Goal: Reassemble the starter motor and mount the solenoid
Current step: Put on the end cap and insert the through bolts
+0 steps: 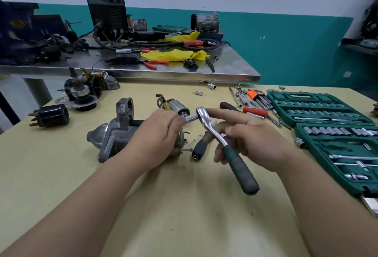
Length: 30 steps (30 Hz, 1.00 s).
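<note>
Starter motor (114, 136): lies on its side on the yellow desk (184, 205), left of centre and partly under the left hand (155, 134). Its long axis runs roughly left to right across the desk. The rounded nose housing points left; the rear end cap faces right, toward the right hand (253, 140). Two through bolts (186, 133) stand proud of that cap and do not look seated.

Solenoid (173, 105): sits along the far side of the motor body, parallel to it, rear end facing right.

Grip, left: the palm rests on the motor body. The fingertips are curled and pinch the socket (190, 118) where it meets the solenoid's rear end. There is slight blur at the fingertips.

Grip, right: closed loosely round the ratchet (235, 158) high on its handle, with the forefinger laid straight toward the head. The handle slopes down and to the right.

Step in hand, as judged: running down a fastener at the solenoid's rear end, with the left hand steadying the socket.

Next move, as judged: keep the socket square on the fastener, hold the motor against rolling, and swing the handle in short arcs. The through bolts appear to need attention afterwards.

The open socket case (298, 96) lies on the right of the desk.
</note>
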Motion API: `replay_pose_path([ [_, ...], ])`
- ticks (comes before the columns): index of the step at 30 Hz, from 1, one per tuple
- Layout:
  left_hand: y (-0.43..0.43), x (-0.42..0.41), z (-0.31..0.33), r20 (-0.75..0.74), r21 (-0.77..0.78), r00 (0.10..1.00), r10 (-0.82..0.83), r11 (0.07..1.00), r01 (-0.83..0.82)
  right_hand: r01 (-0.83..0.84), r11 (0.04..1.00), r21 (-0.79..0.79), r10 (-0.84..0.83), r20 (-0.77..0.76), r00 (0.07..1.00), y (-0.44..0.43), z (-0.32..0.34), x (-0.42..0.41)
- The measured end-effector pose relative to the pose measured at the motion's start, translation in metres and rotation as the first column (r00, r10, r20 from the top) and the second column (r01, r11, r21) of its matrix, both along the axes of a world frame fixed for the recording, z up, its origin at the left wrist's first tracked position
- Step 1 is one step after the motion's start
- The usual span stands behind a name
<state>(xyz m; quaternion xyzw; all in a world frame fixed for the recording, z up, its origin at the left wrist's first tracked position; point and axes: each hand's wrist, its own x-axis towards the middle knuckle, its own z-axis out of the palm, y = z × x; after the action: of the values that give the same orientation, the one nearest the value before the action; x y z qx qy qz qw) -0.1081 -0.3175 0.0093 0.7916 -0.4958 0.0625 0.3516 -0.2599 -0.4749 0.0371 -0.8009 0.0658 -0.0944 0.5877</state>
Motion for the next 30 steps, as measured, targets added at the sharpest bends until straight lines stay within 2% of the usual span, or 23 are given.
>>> replay_pose_path([
  [1,0.001,0.002,0.001,-0.082,-0.007,0.997,-0.004,1.000,0.003,-0.010,0.996,-0.090,0.011,0.015,1.000,-0.002,0.000,0.000],
  [2,0.002,0.003,0.002,-0.122,-0.005,0.992,-0.011,1.000,0.010,0.013,0.955,-0.297,-0.003,0.034,0.999,-0.003,-0.003,0.003],
  [3,0.002,0.003,0.004,-0.141,0.012,0.989,-0.032,0.999,0.034,0.046,0.849,-0.527,-0.024,0.049,0.999,-0.001,-0.006,0.006],
  [4,0.003,0.003,0.005,-0.156,0.032,0.986,-0.058,0.997,0.064,0.071,0.731,-0.679,-0.023,0.079,0.997,0.005,-0.010,0.012],
  [5,0.003,0.002,0.005,-0.171,0.042,0.981,-0.086,0.995,0.094,0.085,0.677,-0.731,0.005,0.121,0.993,0.012,-0.016,0.017],
  [6,0.002,0.001,0.005,-0.162,0.049,0.981,-0.106,0.992,0.116,0.097,0.695,-0.712,0.031,0.164,0.986,0.016,-0.023,0.021],
  [8,0.001,0.001,0.002,-0.024,0.091,0.992,-0.123,0.988,0.125,0.125,0.800,-0.587,-0.018,0.185,0.983,0.018,-0.029,0.023],
  [11,0.002,0.004,-0.004,0.226,0.236,0.968,-0.112,0.970,0.057,0.156,0.854,-0.497,-0.189,-0.016,0.982,0.001,-0.033,0.023],
  [13,0.004,0.006,-0.007,0.304,0.284,0.942,-0.142,0.957,0.052,0.183,0.851,-0.492,-0.251,-0.076,0.965,-0.004,-0.038,0.023],
  [17,0.003,0.003,-0.011,0.405,0.341,0.900,-0.162,0.940,0.016,0.283,0.814,-0.507,-0.373,-0.083,0.924,0.001,-0.052,0.028],
  [20,-0.001,0.000,-0.013,0.468,0.301,0.871,-0.145,0.954,-0.003,0.340,0.812,-0.474,-0.426,-0.084,0.901,0.003,-0.052,0.028],
  [30,-0.003,-0.002,-0.016,0.501,0.204,0.858,-0.116,0.979,0.014,0.409,0.822,-0.396,-0.474,-0.080,0.877,0.011,-0.053,0.027],
])
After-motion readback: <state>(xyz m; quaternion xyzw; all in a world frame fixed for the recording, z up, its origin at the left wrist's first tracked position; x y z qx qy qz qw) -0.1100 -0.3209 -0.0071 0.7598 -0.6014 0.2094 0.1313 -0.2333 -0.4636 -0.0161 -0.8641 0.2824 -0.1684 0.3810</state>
